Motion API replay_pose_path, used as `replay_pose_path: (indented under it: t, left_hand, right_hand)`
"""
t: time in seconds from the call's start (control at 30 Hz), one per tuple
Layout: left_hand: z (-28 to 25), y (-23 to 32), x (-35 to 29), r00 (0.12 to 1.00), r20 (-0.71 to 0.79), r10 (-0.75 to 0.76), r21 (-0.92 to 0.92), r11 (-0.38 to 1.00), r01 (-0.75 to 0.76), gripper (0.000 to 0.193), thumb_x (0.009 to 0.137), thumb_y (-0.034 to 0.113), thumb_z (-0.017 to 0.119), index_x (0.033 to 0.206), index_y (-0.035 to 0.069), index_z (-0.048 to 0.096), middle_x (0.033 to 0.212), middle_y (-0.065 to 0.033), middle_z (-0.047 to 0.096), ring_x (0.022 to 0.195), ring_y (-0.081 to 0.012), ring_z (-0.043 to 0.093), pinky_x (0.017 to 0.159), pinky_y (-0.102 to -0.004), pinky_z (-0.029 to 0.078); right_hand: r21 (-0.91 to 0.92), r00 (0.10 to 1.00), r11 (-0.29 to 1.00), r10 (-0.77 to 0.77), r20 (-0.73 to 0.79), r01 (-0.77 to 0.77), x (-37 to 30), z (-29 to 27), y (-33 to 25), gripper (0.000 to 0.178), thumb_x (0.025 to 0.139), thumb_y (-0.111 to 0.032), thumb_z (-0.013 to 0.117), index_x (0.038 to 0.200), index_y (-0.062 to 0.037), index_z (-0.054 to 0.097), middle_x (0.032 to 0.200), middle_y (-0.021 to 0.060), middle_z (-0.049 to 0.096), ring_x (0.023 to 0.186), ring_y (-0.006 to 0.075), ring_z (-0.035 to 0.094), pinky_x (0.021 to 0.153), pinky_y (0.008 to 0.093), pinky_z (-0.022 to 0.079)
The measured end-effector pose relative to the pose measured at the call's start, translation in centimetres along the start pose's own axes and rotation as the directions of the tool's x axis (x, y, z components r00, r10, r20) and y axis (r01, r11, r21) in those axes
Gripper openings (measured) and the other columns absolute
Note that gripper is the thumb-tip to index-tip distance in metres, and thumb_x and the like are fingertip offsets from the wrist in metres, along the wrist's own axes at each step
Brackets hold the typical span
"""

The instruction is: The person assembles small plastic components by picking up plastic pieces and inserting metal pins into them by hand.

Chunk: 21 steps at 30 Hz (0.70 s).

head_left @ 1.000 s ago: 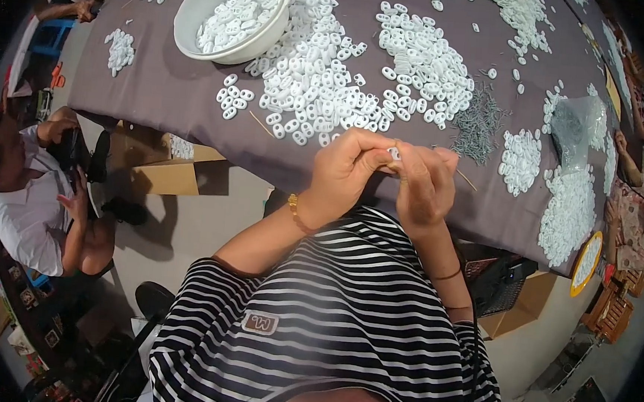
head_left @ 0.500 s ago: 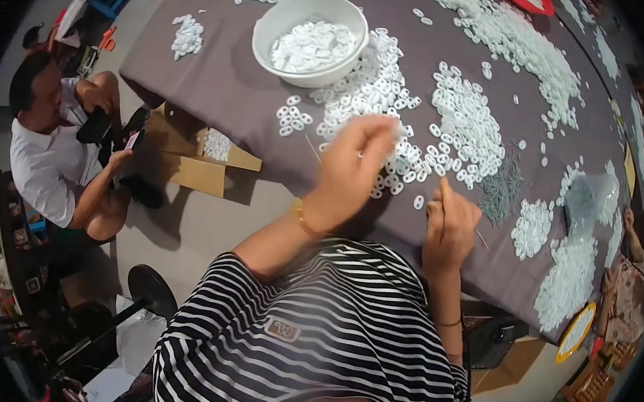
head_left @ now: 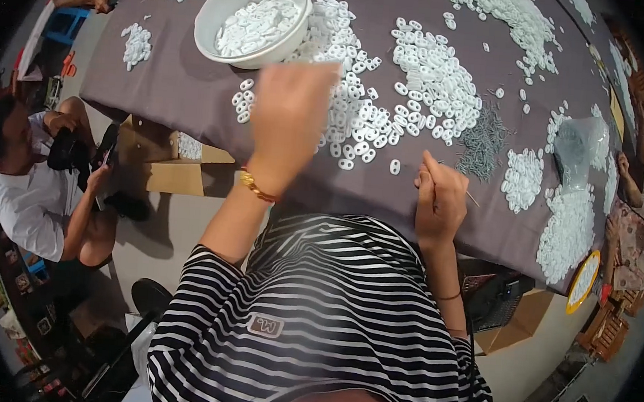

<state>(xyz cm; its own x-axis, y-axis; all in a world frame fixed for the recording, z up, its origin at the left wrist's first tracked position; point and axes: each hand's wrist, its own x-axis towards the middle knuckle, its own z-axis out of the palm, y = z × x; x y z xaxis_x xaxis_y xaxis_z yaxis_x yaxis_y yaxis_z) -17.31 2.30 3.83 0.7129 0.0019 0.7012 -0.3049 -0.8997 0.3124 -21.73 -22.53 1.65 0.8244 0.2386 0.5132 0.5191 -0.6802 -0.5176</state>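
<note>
My left hand (head_left: 292,113), smeared by motion, hangs over the near side of the white bowl (head_left: 205,32) and a spread of small white oval two-hole pieces (head_left: 361,121). Its fingers are too blurred to show what they hold, if anything. My right hand (head_left: 442,198) is low at the table's near side, fingers pinched together, and a thin wooden stick (head_left: 473,200) pokes out behind it. One loose white piece (head_left: 394,166) lies just left of the right fingertips. Inside the bowl sits a heap of white pieces (head_left: 258,28).
Grey pins or screws (head_left: 483,141) are heaped beyond my right hand, beside more white pieces (head_left: 439,78). A clear bag (head_left: 576,144) of grey bits lies at the right. On the left, a seated person (head_left: 32,181) is near an open cardboard box (head_left: 174,176).
My left hand has moved away from me, closer to the bowl. My right hand stays low with the stick, drawn slightly back from the pieces. The whole view has shifted.
</note>
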Motion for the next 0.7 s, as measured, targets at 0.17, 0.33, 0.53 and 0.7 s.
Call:
replay_pose_path:
  t: [0.17, 0.33, 0.53, 0.7]
  left_hand:
    - [3.1, 2.3, -0.6, 0.97, 0.238, 0.049, -0.138, 0.99, -0.016, 0.024, 0.073, 0.003, 0.066, 0.096, 0.009, 0.07, 0.081, -0.0021, 0.065, 0.081, -0.0225, 0.058, 0.076, -0.0355, 0.045]
    - [4.4, 1.9, 0.7, 0.883, 0.396, 0.252, -0.066, 0.967, -0.246, 0.025, 0.071, 0.001, 0.058, 0.093, 0.009, 0.066, 0.081, -0.0019, 0.062, 0.085, -0.0219, 0.056, 0.074, -0.0344, 0.042]
    - [4.8, 1.0, 1.2, 0.871, 0.366, 0.329, -0.098, 0.944, -0.315, 0.013, 0.07, 0.004, 0.06, 0.082, 0.007, 0.056, 0.08, -0.0057, 0.056, 0.083, -0.0235, 0.054, 0.071, -0.0348, 0.042]
    - [4.4, 1.5, 0.3, 0.939, 0.226, 0.259, -0.172, 0.959, -0.224, 0.029, 0.071, 0.002, 0.06, 0.098, 0.011, 0.061, 0.085, -0.0065, 0.056, 0.085, -0.0259, 0.053, 0.075, -0.0367, 0.044]
  right_hand:
    - [-0.012, 0.999, 1.0, -0.023, -0.038, 0.023, -0.1, -0.1, 0.0, 0.027, 0.086, 0.001, 0.062, 0.112, -0.0061, 0.067, 0.079, 0.0029, 0.066, 0.071, 0.0143, 0.061, 0.077, 0.0279, 0.043]
    - [-0.038, 0.997, 0.998, 0.044, -0.07, -0.047, -1.0, -1.0, 0.7, 0.025, 0.086, 0.002, 0.062, 0.109, -0.0062, 0.068, 0.078, 0.0026, 0.066, 0.069, 0.0137, 0.061, 0.077, 0.028, 0.043]
    - [-0.071, 0.977, 0.988, 0.121, -0.176, -0.136, -1.7, -1.7, 2.5, 0.022, 0.088, 0.002, 0.061, 0.109, -0.0024, 0.067, 0.083, 0.0044, 0.064, 0.068, 0.0115, 0.059, 0.069, 0.025, 0.045]
    - [0.012, 0.955, 0.976, 0.216, -0.203, -0.218, -1.5, -2.6, 3.2, 0.029, 0.089, 0.003, 0.06, 0.118, -0.0029, 0.063, 0.09, 0.0059, 0.062, 0.073, 0.0098, 0.058, 0.066, 0.0228, 0.048]
